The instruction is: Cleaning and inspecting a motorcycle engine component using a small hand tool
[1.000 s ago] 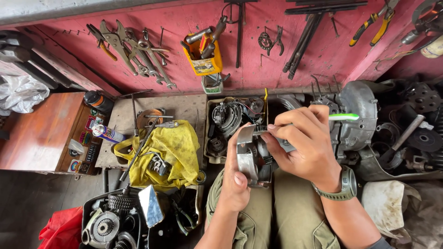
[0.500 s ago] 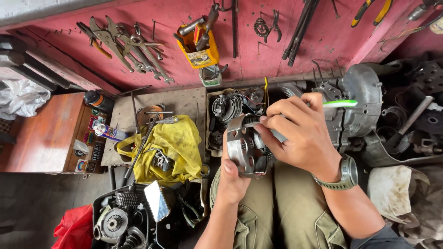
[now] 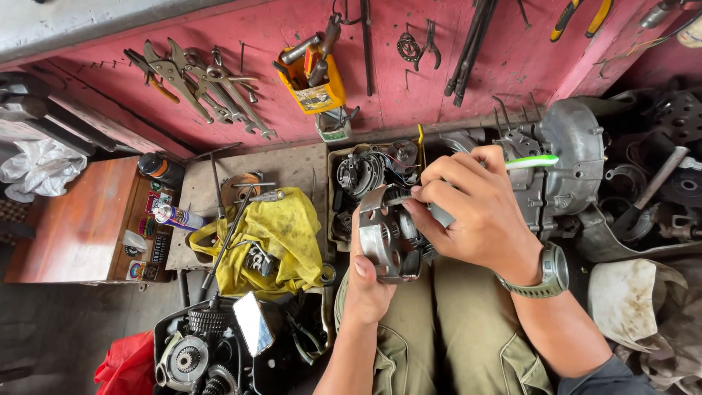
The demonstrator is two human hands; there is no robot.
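Metal part [image 3: 386,235]: gripped from below by left hand [image 3: 365,281], fingers curled around it.
Right hand [image 3: 475,216]: at 3 o'clock, fingers pinching green-handled tool [image 3: 532,162] against part.

The round engine part [image 3: 384,234] is dull grey cast metal, slightly greasy. The brush [image 3: 530,162] handle is glossy green plastic. The yellow rag [image 3: 281,230] is soft, stained cloth. The wall [image 3: 241,29] is matt red painted wood, the cabinet [image 3: 73,227] smooth reddish wood

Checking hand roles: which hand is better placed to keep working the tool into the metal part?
Right, probably. The right hand already pinches the green-handled tool, tip at the round metal part; the left hand cradles that part from below.
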